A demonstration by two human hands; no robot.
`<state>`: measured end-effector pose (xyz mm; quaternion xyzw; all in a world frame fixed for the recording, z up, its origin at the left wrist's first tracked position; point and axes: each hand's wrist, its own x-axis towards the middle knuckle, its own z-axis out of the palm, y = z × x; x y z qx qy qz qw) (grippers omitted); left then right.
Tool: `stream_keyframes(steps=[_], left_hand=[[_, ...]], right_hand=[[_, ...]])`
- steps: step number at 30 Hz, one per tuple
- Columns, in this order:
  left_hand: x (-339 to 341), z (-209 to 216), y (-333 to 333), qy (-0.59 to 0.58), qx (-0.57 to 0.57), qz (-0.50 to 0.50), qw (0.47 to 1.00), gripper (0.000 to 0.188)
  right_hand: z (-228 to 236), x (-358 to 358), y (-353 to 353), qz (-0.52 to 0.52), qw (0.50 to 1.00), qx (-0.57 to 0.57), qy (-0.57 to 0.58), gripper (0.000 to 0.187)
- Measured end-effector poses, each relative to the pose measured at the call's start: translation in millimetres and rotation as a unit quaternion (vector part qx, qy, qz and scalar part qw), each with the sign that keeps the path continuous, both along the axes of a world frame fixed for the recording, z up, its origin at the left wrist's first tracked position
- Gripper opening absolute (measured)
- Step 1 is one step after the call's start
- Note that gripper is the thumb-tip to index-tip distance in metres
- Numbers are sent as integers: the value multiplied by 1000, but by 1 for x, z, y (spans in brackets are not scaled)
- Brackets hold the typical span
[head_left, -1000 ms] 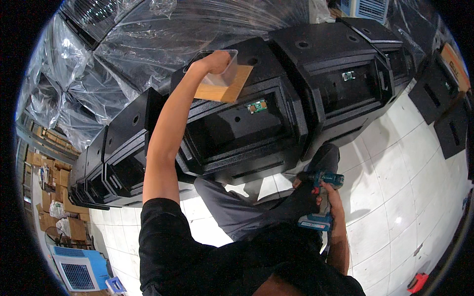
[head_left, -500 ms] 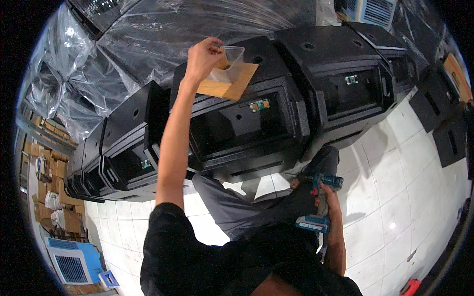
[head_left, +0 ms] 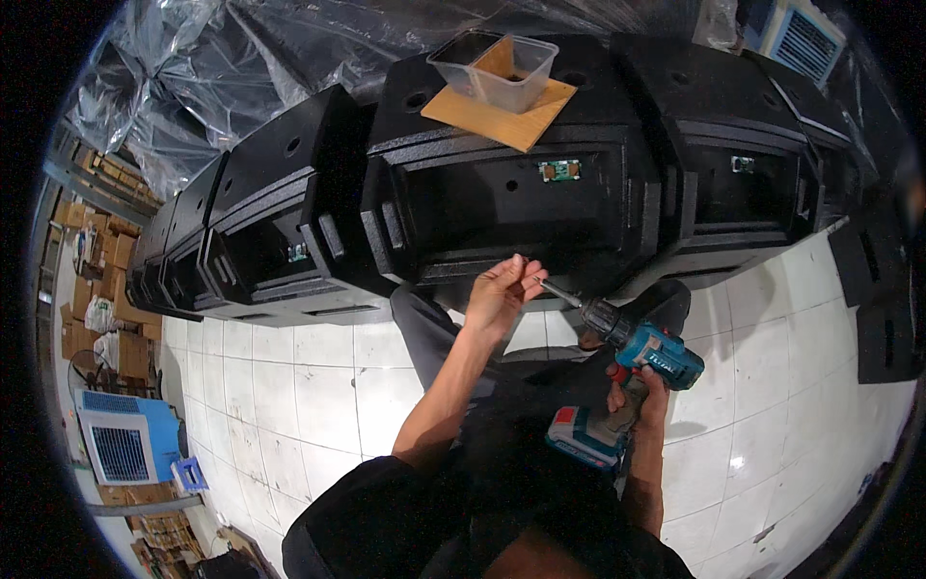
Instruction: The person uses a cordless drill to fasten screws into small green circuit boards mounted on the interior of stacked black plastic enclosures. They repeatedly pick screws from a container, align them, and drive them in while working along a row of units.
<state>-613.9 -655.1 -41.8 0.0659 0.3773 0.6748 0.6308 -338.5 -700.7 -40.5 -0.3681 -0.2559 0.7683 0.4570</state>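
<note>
My right hand (head_left: pixel 646 394) grips the handle of a teal and black cordless drill (head_left: pixel 660 349), its long bit pointing left. My left hand (head_left: pixel 497 297) is closed at the fingertips beside the tip of the bit. Whatever is pinched there is too small to make out. Just beyond stands a black speaker cabinet (head_left: pixel 453 159) with a wide recessed opening, where a small green circuit board (head_left: pixel 560 171) is fixed. On the cabinet's top sits a wooden board (head_left: pixel 463 116) carrying a clear plastic tub (head_left: pixel 529 95) with a wooden divider.
More black cabinets (head_left: pixel 280 183) line up to the left and right. Clear plastic sheeting (head_left: pixel 309 43) hangs behind them. Black panels (head_left: pixel 885 338) lie on the tiled floor (head_left: pixel 386 386) at right. A blue and white air cooler (head_left: pixel 125 444) and cardboard boxes (head_left: pixel 123 359) stand at left.
My left hand has come away from the plastic tub, down and toward me to the drill bit. The drill has risen slightly and its bit now meets my left fingertips.
</note>
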Motion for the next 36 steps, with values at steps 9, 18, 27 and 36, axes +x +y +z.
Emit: stream_keyframes(steps=[9, 18, 27, 36], left_hand=[[-3, 12, -11, -36, 33, -31, 998, 20], [2, -2, -13, 51, 44, 13, 998, 17], [-4, 5, 7, 40, 22, -22, 999, 18], [-24, -14, 138, -31, -6, -123, 992, 20]], right_hand=[[13, -22, -2, -7, 1000, 6, -27, 46], [19, -25, -4, -15, 999, -2, -50, 44], [19, -39, 4, -2, 1000, 16, -22, 42], [25, -146, 51, -205, 976, 58, -54, 25]])
